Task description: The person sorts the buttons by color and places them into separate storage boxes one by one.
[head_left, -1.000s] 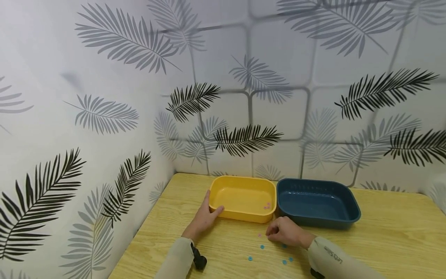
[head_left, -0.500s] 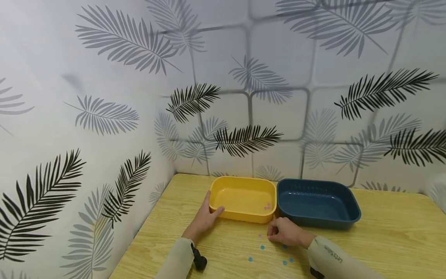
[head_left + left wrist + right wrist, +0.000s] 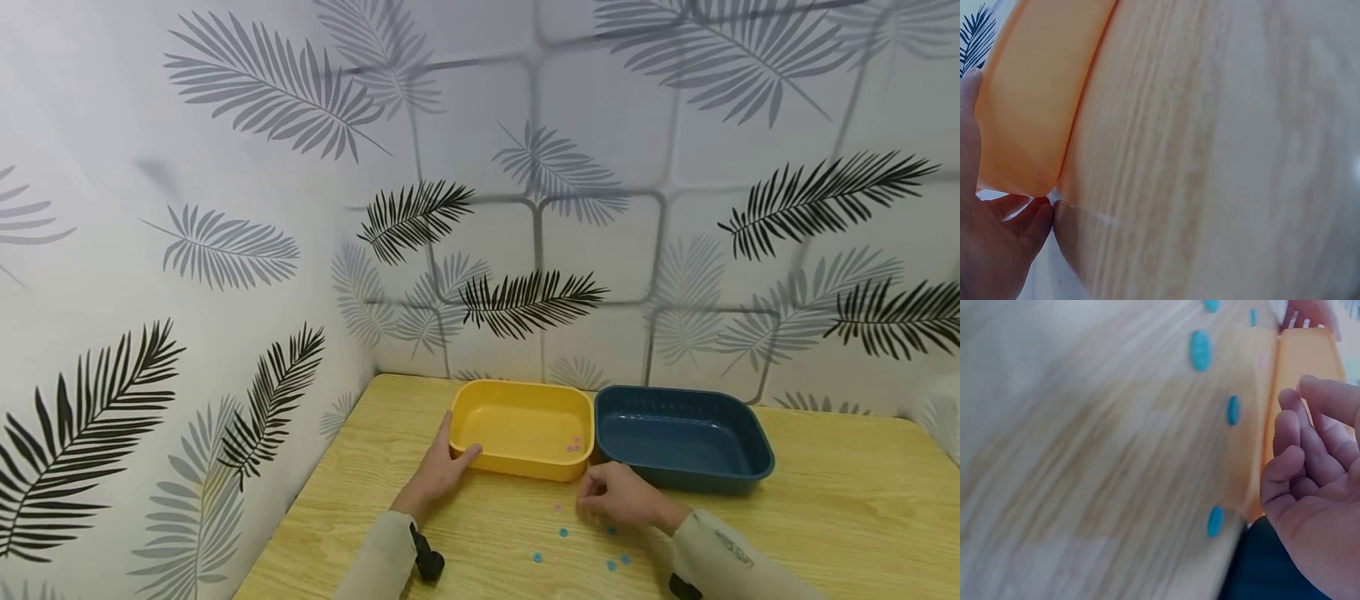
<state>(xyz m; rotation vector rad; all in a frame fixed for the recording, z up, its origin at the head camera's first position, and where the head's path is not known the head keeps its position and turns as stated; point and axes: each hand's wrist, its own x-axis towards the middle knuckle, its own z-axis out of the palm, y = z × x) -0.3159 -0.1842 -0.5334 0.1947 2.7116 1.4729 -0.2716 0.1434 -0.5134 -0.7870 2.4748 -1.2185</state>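
Observation:
My left hand (image 3: pixel 437 473) grips the near left corner of a yellow plastic tray (image 3: pixel 517 461), its thumb on the front wall and its fingers along the left side. In the left wrist view the fingertips curl against the tray's end. Just above the table, in front of the tray's right end, my right hand (image 3: pixel 618 496) has thumb and forefinger pinched together. A trace of pink, seemingly a small button (image 3: pixel 1299 390), shows at those fingertips, mostly hidden. Near this hand lie a pink button (image 3: pixel 558 507) and several blue buttons (image 3: pixel 563 532). A few pink buttons (image 3: pixel 573 447) sit inside the tray.
A dark blue tray (image 3: pixel 682 477) stands against the yellow one's right side. Both are on a wood-grain table (image 3: pixel 840 500), close to a wall (image 3: pixel 600 250) with a leaf pattern. Another wall borders the table on the left.
My right hand has risen slightly from the tabletop, and its forearm has shifted a little to the right. The left hand and both trays stay in place.

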